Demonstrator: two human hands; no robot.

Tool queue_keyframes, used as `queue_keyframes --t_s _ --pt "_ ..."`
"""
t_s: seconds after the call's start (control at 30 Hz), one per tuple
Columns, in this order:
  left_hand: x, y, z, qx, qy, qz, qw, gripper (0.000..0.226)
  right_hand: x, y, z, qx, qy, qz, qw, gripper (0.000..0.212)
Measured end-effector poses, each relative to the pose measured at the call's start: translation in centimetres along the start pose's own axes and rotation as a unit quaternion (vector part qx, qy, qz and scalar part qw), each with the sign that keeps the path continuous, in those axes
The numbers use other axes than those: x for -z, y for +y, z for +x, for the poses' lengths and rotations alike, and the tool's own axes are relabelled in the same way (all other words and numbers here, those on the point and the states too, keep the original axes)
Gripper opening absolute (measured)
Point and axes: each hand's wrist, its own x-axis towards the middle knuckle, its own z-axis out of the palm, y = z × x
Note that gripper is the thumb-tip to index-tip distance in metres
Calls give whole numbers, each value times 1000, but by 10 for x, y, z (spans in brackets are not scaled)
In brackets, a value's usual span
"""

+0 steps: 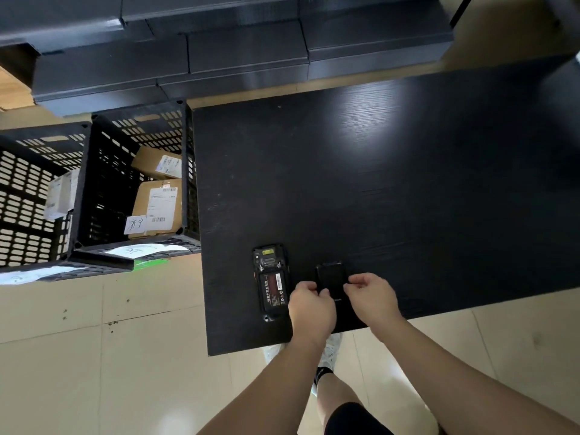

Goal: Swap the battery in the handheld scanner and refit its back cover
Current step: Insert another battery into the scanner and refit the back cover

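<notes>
The handheld scanner (pixel 270 282) lies face down near the front left corner of the black table (pixel 392 189), its back open, with a battery (pixel 273 291) bearing a red and white label seated in the bay. Just to its right lies the black back cover (pixel 331 277). My left hand (pixel 310 304) pinches the cover's left edge and my right hand (pixel 372 295) pinches its right edge. The cover's near end is hidden behind my fingers.
Two black slotted crates (pixel 103 183) stand on the floor left of the table, holding cardboard parcels (pixel 158 196). Dark flat boxes (pixel 219 51) are stacked behind the table. Tiled floor and my shoes show below the table's front edge.
</notes>
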Motion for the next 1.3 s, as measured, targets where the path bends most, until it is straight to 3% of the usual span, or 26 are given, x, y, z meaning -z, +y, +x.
queue_keyframes --t_s 0.53,0.63,0.87,1.1,1.2,1.3 --pt "-15 0 12 52 18 1 998 28 -7 -2 0 -13 -38 21 999 14" --pt "-13 1 14 53 27 3 998 25 -8 -3 0 -31 -9 48 998 22" --pt "-16 -1 18 68 27 -23 997 25 -4 -5 5 -52 -31 75 995 29" --pt "-17 -3 16 70 22 -34 997 22 -5 -2 -1 -9 -50 73 996 20" --pt "-17 -1 12 60 20 -64 996 20 -3 -1 -1 -14 -78 101 992 6" --pt "-11 4 9 42 17 -94 994 23 3 -6 -3 3 -94 125 988 15"
